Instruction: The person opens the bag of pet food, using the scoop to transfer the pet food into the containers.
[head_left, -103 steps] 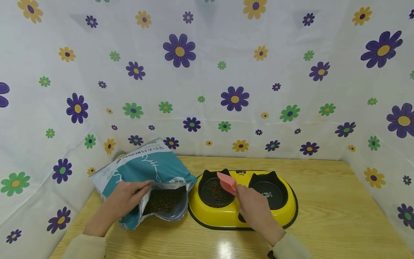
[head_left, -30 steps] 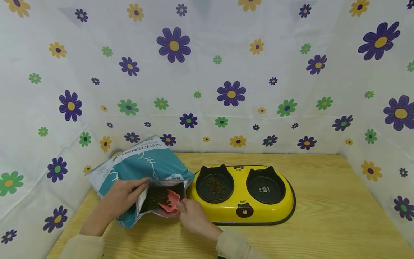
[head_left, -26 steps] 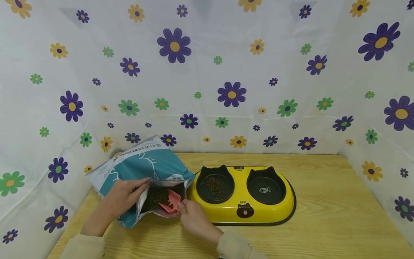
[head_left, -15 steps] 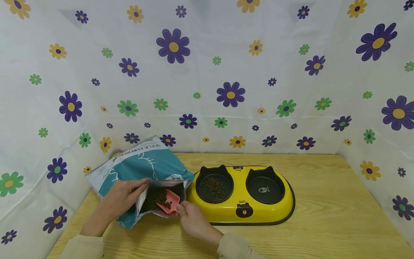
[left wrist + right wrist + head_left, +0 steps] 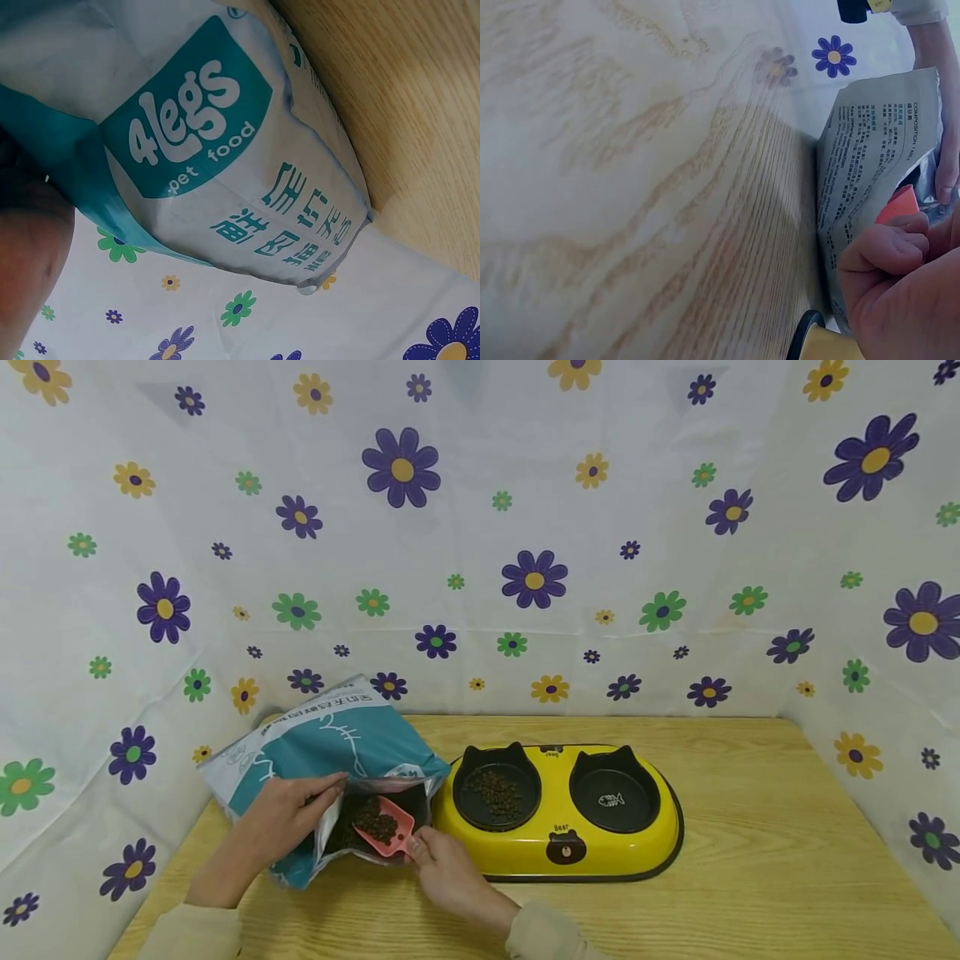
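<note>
A teal and white pet food bag (image 5: 360, 735) lies on its side at the left, its mouth facing me. My left hand (image 5: 288, 818) pinches the edge of that mouth and keeps it spread. In my right hand (image 5: 453, 872) is the handle of a pink scoop (image 5: 405, 821), gripped with curled fingers. Brown kibble (image 5: 377, 824) fills the scoop's bowl, which is inside the bag mouth. The right wrist view shows the curled right fingers (image 5: 889, 251) and a bit of the scoop (image 5: 901, 204) beside the bag's printed back (image 5: 870, 150). Most of the left hand is dark in its wrist view.
A yellow double feeder (image 5: 525, 856) with a bear print stands right of the bag, close to the right hand. Its left black bowl (image 5: 468, 768) holds some kibble; the right bowl (image 5: 637, 806) shows a fish-bone print. Flowered cloth (image 5: 480, 527) surrounds the wooden table (image 5: 787, 860).
My right hand has moved the scoop from over the feeder's left bowl into the bag. The scoop has gone deeper and gathered kibble. My left hand has stayed on the bag's edge.
</note>
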Demonstrator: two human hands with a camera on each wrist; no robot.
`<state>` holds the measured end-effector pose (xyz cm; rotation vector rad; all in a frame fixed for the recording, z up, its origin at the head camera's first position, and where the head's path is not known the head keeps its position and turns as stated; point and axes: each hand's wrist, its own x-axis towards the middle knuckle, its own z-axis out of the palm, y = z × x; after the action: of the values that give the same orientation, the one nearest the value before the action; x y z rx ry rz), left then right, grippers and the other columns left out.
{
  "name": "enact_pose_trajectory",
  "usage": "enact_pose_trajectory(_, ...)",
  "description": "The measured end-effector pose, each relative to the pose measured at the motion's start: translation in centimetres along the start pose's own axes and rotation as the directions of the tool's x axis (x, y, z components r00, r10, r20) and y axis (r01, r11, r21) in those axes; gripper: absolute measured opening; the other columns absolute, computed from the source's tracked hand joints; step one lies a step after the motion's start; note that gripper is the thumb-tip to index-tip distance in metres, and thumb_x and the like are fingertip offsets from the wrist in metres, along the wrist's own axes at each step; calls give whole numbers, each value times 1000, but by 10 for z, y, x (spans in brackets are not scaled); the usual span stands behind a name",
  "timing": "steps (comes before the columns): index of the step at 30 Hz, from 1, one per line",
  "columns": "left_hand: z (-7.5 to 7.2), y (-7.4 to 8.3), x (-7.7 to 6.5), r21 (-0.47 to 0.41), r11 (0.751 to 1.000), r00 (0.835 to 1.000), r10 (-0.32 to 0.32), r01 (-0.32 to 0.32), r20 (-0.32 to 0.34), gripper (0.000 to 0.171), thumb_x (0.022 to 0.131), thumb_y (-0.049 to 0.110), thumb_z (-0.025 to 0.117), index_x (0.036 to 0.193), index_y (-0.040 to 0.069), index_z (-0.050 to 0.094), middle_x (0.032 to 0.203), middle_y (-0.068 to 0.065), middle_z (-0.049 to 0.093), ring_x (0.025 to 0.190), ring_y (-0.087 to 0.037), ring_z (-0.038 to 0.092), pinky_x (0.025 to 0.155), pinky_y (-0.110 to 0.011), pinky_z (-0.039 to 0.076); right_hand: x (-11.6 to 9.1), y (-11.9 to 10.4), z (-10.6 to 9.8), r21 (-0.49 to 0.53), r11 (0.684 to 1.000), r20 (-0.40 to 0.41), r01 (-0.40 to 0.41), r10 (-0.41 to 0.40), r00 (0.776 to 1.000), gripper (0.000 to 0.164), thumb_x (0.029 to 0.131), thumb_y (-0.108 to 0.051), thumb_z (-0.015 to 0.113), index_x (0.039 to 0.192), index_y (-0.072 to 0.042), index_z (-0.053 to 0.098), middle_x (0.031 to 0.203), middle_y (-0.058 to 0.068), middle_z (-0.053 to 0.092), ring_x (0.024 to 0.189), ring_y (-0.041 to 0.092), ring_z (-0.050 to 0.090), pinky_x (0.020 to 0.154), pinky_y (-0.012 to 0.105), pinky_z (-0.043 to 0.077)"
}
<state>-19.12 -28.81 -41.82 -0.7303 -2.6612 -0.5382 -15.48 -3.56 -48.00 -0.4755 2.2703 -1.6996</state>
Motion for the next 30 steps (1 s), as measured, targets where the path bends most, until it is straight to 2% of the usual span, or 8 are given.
enact_pose_trajectory(7,2,-1,0,3,1000,1000,-1,1,-1,25,95,4,70,119,3,77,107,-12,80,86,-18,76,72,-41,64,-4,1,-2,52,998,10,-20,20,1000,32,111,-21,43,90,-5,62,73,-5,48,63,5,42,59,18,33)
enact_pose_trajectory(14,2,0,0,4,1000,1000,4,-4,-6,25,94,4,70,119,5,78,106,-10,80,84,-14,75,70,-36,63,-10,-1,-6,88,996,36,-21,18,999,32,111,-20,43,91,-3,62,73,-4,48,63,5,42,60,16,33)
enact_pose_trajectory(19,1,-1,1,-7,1000,999,29,-29,-29,25,93,3,71,117,4,78,105,-11,80,83,-18,77,68,-33,62,-15,-3,-13,88,996,45,-33,29,999,32,111,-22,42,96,-1,63,76,-3,49,67,6,44,62,17,35)
enact_pose_trajectory(25,2,-1,1,-12,999,999,36,-37,-34,25,93,3,72,117,4,78,105,-11,80,82,-22,78,68,-36,63,-21,0,-22,127,990,76,-61,51,996,35,112,-23,40,101,3,61,77,-2,48,67,8,43,60,18,34)
enact_pose_trajectory(30,2,-2,1,-16,999,999,35,-35,-32,25,93,3,71,117,3,78,105,-12,80,77,-16,76,63,-28,59,-25,0,-32,147,986,86,-74,62,994,38,112,-24,39,104,7,60,74,-1,47,64,10,40,57,18,32)
